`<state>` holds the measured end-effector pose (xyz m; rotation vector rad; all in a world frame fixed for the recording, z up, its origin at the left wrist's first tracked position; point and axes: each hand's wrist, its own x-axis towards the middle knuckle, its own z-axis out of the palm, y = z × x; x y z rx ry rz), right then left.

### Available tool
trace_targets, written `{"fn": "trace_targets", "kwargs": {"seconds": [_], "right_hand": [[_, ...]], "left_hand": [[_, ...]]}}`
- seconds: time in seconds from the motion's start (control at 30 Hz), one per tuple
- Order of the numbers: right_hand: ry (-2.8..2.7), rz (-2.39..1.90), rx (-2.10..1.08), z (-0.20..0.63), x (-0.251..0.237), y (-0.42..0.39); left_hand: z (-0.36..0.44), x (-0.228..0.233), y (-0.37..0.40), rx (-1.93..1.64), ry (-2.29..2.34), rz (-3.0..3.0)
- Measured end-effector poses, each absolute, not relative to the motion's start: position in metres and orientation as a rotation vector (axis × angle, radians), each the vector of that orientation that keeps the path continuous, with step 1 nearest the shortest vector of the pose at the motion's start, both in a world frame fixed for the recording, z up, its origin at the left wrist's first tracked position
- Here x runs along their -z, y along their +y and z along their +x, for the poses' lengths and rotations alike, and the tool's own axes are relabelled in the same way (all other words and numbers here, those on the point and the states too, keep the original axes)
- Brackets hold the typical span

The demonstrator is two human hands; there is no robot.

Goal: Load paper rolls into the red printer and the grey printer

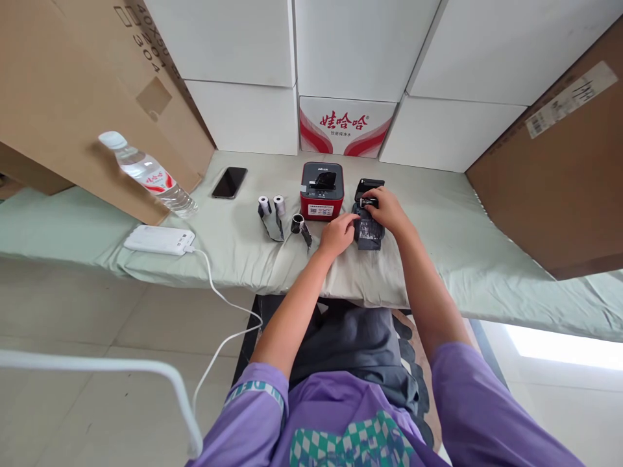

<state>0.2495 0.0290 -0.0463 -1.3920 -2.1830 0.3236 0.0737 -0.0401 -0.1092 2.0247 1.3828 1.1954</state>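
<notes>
A small black printer (370, 231) lies on the cloth with its lid (370, 183) raised at the far side. My right hand (389, 207) reaches over its compartment from the right, thumb and fingers closed around a small dark roll (368, 202), partly hidden by the fingers. At the printer's near-left edge, my left hand (337, 235) presses bent fingers against the body. A red and black desktop printer (320, 210) stands just left of it. Two white paper rolls (263, 205) with a dark strip (273, 226) and a black roll (297, 224) with a loose tail stand further left.
A phone (230, 182), a white power bank (159, 240) with a white cable (214, 285), and a tilted water bottle (150, 175) are at the left. White boxes (253, 120) line the back. Cardboard boxes (559, 162) flank the cloth-covered surface (438, 194).
</notes>
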Motion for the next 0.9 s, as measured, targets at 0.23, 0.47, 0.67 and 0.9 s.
{"fn": "trace_targets", "kwargs": {"seconds": [0.23,0.47,0.67,0.9], "right_hand": [[-2.22,-1.375,-0.36,0.252,0.042,0.029],[-2.256,-1.53,-0.27,0.248,0.043,0.035],[-2.255,-1.447,-0.299,0.249,0.038,0.029],[-1.919,-1.215,-0.758,0.241,0.037,-0.007]], "left_hand": [[0.073,0.107,-0.041,-1.199,1.386,2.018],[0.072,0.108,-0.041,-1.188,1.396,2.012],[0.073,0.109,-0.038,-1.208,1.413,1.96],[0.071,0.109,-0.038,-1.347,1.37,1.936]]}}
